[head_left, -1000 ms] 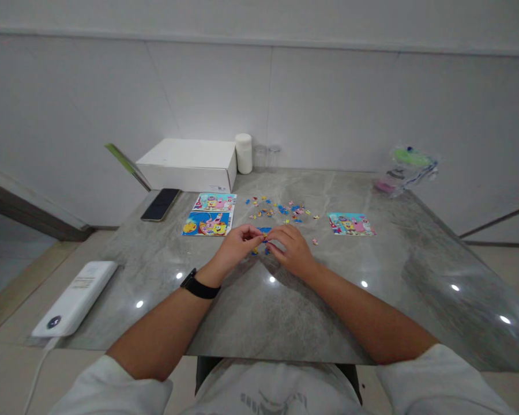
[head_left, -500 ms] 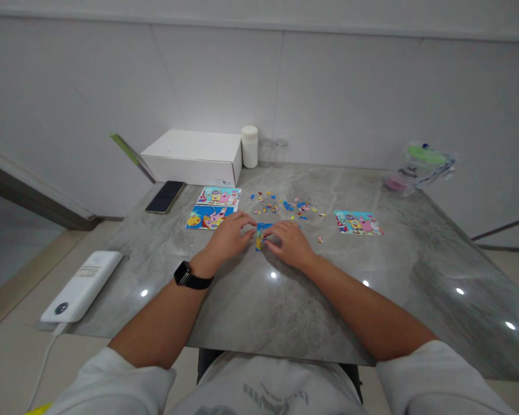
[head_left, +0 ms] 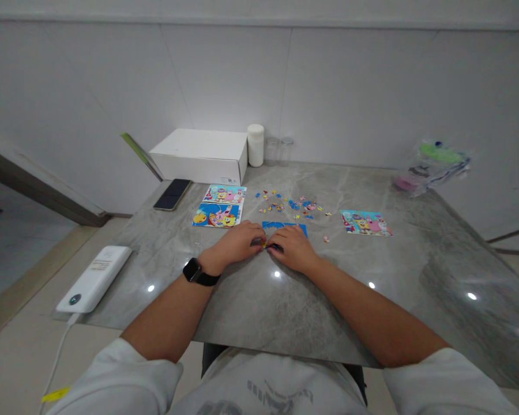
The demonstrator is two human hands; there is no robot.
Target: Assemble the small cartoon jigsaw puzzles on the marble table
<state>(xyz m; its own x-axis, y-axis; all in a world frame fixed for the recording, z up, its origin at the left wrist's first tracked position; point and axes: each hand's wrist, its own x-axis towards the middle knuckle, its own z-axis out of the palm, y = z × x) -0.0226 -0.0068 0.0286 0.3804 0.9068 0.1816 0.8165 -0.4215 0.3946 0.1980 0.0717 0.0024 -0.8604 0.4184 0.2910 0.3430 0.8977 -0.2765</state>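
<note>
A partly hidden blue jigsaw puzzle [head_left: 300, 228] lies on the table in front of me, its top strip showing beyond my fingers. My left hand [head_left: 243, 240] is closed at its left side, thumb and fingertips pinched at a small yellow bit of puzzle [head_left: 264, 245]. From the right, my right hand [head_left: 292, 245] curls over the puzzle, its fingertips meeting those of the left at the same spot. The fingers cover most of the picture. Loose jigsaw pieces [head_left: 293, 205] are scattered just beyond, and a single piece [head_left: 326, 238] lies right of my right hand.
Two cartoon picture cards lie left [head_left: 218, 215] and right [head_left: 365, 223] on the grey table [head_left: 328, 311]. Farther back are a phone [head_left: 173, 194], a white box [head_left: 199, 155], a white bottle [head_left: 255, 146], clear glasses [head_left: 285, 151] and a plastic bag [head_left: 430, 167]. A power bank [head_left: 95, 278] sits at the left edge.
My hands have drawn closer together, fingertips now meeting at the puzzle's near left part. More of its blue top strip shows. The whole view has shifted slightly.
</note>
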